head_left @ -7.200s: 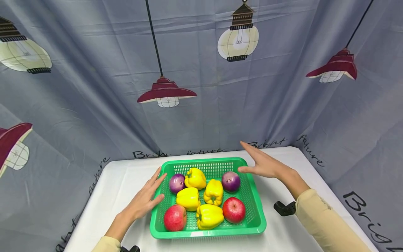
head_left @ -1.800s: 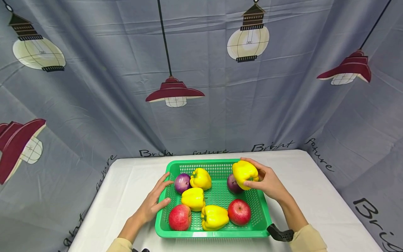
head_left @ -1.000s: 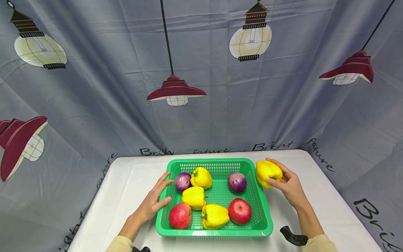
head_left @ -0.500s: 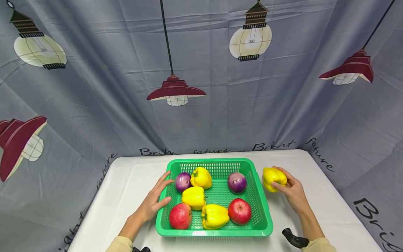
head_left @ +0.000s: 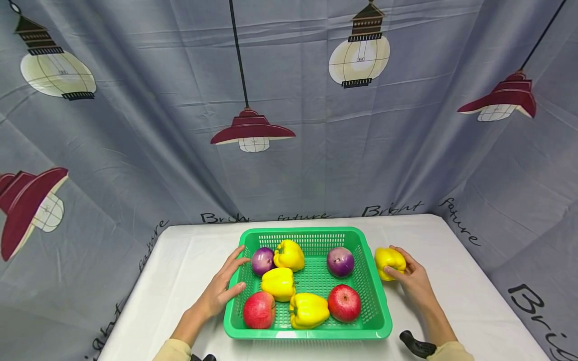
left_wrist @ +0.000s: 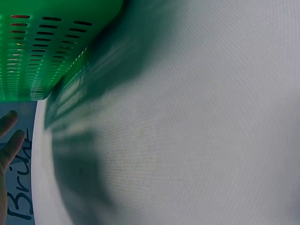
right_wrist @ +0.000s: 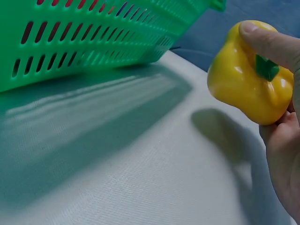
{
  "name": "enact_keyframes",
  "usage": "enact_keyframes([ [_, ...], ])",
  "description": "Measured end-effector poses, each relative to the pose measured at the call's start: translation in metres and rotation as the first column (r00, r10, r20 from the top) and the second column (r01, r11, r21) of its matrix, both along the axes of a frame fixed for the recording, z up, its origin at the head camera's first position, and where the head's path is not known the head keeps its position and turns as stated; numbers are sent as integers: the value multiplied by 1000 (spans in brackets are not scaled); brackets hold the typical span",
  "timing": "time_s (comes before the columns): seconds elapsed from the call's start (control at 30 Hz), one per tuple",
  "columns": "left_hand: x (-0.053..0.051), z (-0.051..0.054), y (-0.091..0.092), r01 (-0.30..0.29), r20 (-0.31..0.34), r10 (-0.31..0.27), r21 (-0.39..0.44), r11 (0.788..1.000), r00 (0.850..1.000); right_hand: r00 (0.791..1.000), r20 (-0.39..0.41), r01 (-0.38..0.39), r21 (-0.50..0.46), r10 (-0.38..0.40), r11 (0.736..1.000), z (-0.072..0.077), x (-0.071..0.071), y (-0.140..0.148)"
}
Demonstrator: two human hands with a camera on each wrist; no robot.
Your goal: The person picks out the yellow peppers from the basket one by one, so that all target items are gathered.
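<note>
A yellow bell pepper (head_left: pixel 389 263) is gripped by the right hand (head_left: pixel 416 283) just right of the green basket (head_left: pixel 384 306). In the right wrist view the thumb presses on the pepper (right_wrist: pixel 248 77) near its green stem, and a shadow lies on the cloth below it. The left hand (head_left: pixel 217 286) rests at the basket's left rim with its fingers spread and holds nothing. Inside the basket lie three yellow peppers, one of them at the front (head_left: pixel 309 311), two purple round items (head_left: pixel 340 261) and two red apples (head_left: pixel 344 303).
The basket stands on a table with a white cloth (head_left: pixel 189 250). Behind it hangs a grey-blue curtain (head_left: pixel 289 175) printed with lamps and lettering. A black wrist device (head_left: pixel 417 345) sits at the right wrist, beside the basket's front right corner.
The right hand gripped a yellow pepper from the basket's middle, lifted it over the right rim and lowered it beside the basket. The left hand came a little closer to the left rim.
</note>
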State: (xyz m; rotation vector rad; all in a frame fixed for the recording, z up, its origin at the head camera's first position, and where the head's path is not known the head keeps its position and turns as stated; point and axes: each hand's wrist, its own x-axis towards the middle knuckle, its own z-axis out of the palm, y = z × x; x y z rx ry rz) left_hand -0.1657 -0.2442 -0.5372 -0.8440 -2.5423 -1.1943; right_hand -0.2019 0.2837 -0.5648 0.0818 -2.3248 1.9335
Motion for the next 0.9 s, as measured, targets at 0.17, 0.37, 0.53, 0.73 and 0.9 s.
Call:
enact_keyframes([
  [0.17,0,1,0,0,5,0,2,1000,1000,998,61,-4,66,0,998,-3,-2,0],
  [0.37,1,1,0,0,14,0,0,1000,1000,989,138,-70,198,43,978,-4,-1,7],
  [0.53,1,0,0,-3,22,3,13,1000,1000,987,148,-95,280,55,955,0,-4,12],
  [0.73,1,0,0,5,17,-5,21,1000,1000,978,196,-121,253,71,960,2,-4,13],
  [0.9,0,1,1,5,8,-5,21,1000,1000,974,216,-124,245,71,962,3,-4,15],
])
